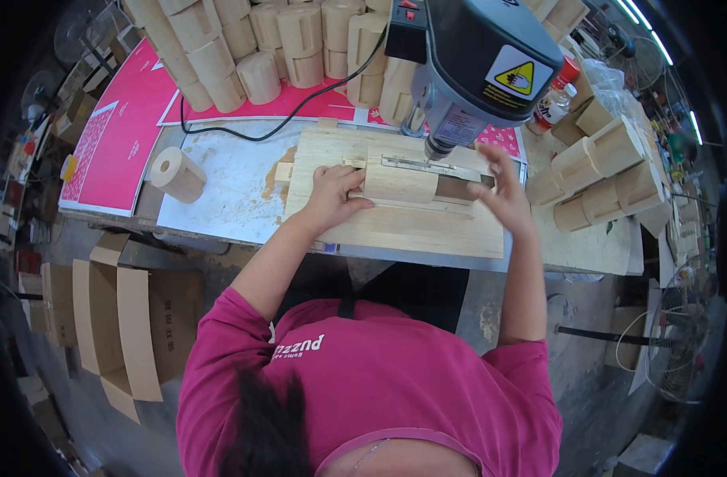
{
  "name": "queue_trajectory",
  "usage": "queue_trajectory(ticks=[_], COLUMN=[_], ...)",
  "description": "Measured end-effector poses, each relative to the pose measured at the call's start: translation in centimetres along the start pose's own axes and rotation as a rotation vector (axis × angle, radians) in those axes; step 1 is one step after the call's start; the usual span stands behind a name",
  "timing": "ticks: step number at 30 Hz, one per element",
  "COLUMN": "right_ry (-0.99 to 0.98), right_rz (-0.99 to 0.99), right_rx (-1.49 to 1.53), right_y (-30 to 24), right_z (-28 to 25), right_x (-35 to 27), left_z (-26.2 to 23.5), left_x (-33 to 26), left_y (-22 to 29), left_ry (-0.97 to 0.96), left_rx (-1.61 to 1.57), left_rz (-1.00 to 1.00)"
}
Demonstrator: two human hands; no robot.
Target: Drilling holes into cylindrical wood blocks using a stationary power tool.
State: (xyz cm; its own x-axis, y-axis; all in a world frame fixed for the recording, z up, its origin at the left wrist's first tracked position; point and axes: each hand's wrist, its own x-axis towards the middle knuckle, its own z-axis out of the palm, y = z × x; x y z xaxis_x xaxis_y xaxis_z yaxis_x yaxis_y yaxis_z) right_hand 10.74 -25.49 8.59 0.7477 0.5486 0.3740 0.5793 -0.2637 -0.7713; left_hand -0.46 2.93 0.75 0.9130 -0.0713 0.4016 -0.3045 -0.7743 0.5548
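Note:
A pale wooden cylinder (399, 184) lies on its side in a wooden jig (415, 228), in front of the drill press (482, 60). My left hand (331, 195) grips the cylinder's left end between thumb and fingers. Just right of the jig's dark slot, my right hand (502, 195) is raised with its fingers apart, slightly blurred, and nothing shows in it. A metal strip (431, 166) runs along the jig behind the cylinder. The drill chuck (439, 148) hangs above this strip; its tip is hard to make out.
Wooden cylinders (300, 44) stand stacked at the back, and more grooved cylinders (610, 199) lie at the right. One holed cylinder (177, 175) stands alone at left. A black cable (276, 131) crosses the table. An open cardboard box (133, 322) sits on the floor.

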Motion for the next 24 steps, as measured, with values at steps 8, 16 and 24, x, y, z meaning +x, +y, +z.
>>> queue_trajectory(ticks=[8,16,24], right_ry=[0.371,0.526,0.535], right_rz=[-0.191,-0.291,-0.26], right_rx=[-0.206,-0.468,-0.265], right_y=[-8.8,-12.7,-5.1], right_z=[-6.9,-3.4,3.6], right_x=[12.1,4.5,-2.0], left_z=[0.2,-0.1,0.0], left_x=[0.2,-0.2,0.2], left_y=[-0.1,-0.2,-0.1], left_ry=[0.002,0.005,0.0], left_rx=[0.007,0.01,0.017], left_rz=[0.022,0.03,0.041])
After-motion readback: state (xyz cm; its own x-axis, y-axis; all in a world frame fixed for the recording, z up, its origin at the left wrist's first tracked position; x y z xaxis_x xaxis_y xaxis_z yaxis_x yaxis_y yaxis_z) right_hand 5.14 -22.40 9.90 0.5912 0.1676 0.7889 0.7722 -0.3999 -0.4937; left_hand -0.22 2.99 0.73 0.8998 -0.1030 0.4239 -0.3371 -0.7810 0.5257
